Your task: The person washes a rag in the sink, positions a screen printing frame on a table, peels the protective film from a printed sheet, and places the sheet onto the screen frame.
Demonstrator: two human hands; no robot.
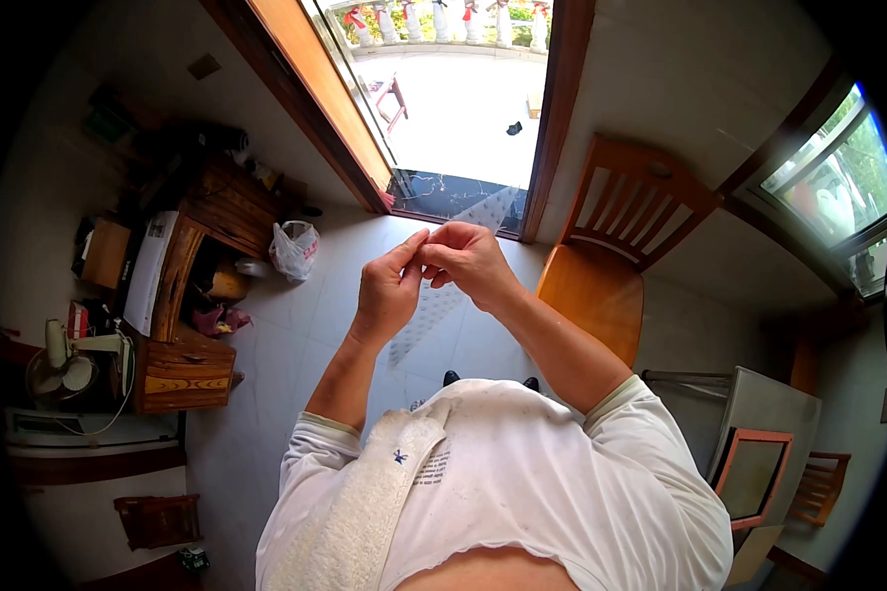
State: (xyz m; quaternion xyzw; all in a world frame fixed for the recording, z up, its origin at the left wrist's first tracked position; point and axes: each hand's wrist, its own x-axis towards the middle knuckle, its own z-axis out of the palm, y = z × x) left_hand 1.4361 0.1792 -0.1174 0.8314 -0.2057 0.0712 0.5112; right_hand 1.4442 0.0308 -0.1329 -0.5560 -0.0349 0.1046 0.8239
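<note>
Both hands meet in the middle of the head view, raised in front of my chest. My left hand (386, 288) is closed in a pinch, its fingertips against those of my right hand (471, 264). The right fingers are curled and pinched too. Between them they grip a thin, see-through plastic sheet (426, 323) printed with small marks. One end hangs below the hands and the other sticks out beyond them toward the doorway. Whether it is a flat sheet or a bag, I cannot tell. The fingers hide the pinched part.
An open doorway (463, 118) lies ahead. A wooden chair (591, 295) stands at the right. On the left are a wooden cabinet (182, 374), a white plastic bag (294, 248) on the floor and a fan (64, 369). A white towel (365, 502) hangs over my shirt.
</note>
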